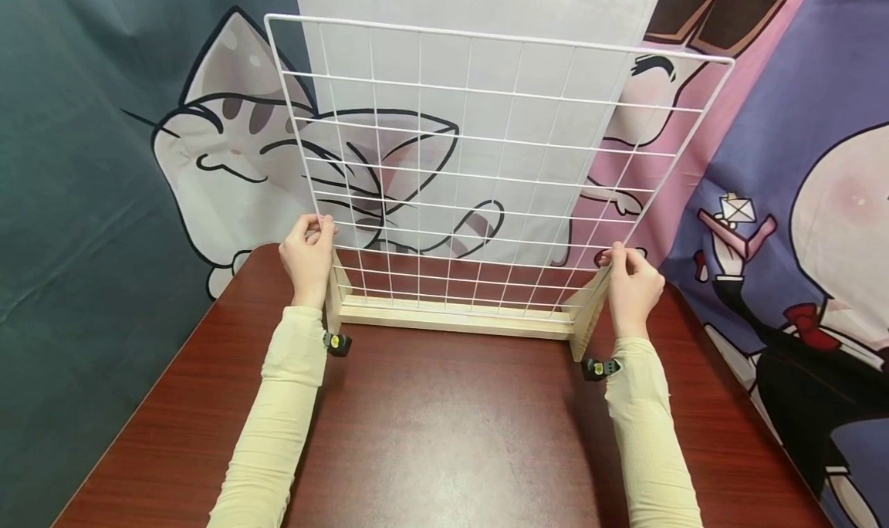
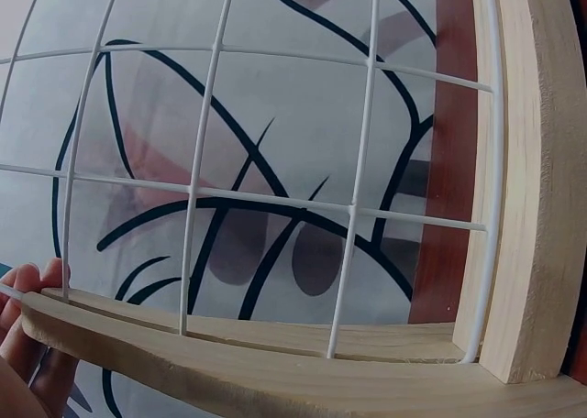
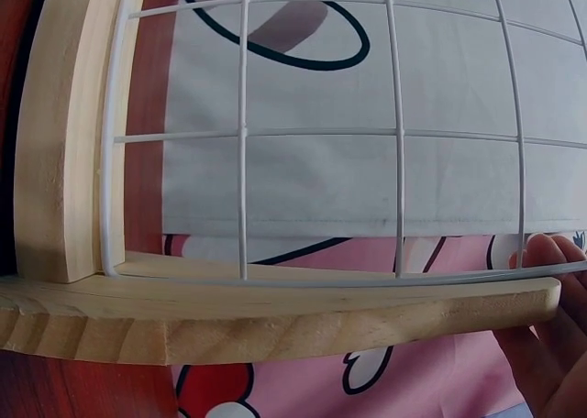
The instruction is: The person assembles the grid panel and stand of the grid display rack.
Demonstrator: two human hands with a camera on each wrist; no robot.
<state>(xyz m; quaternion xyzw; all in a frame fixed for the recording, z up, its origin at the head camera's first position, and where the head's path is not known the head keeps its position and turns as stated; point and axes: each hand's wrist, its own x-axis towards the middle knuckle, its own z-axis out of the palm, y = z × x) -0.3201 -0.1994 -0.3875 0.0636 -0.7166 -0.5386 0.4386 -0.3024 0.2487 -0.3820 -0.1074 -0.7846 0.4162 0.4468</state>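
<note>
A white wire grid panel [image 1: 458,174] stands upright, leaning slightly back, in a pale wooden stand [image 1: 454,316]. My left hand [image 1: 309,258] pinches the panel's left side wire, just at the top of the stand's left upright [image 1: 334,300]. On the opposite side, my right hand [image 1: 632,285] pinches the right side wire near the tip of the right upright [image 1: 589,323]. Both wrist views show the panel's bottom wire running along the wooden base bars [image 2: 525,207], its side wires lying against the uprights. In the right wrist view, fingers [image 3: 550,253] curl around the wire past the upright's end.
The stand rests on a reddish-brown table [image 1: 444,420] toward its far edge. Behind hangs a printed cloth with cartoon cats [image 1: 232,157], and more cartoon cloth [image 1: 799,227] is at the right. A small black wrist device [image 1: 338,345] is on the left sleeve.
</note>
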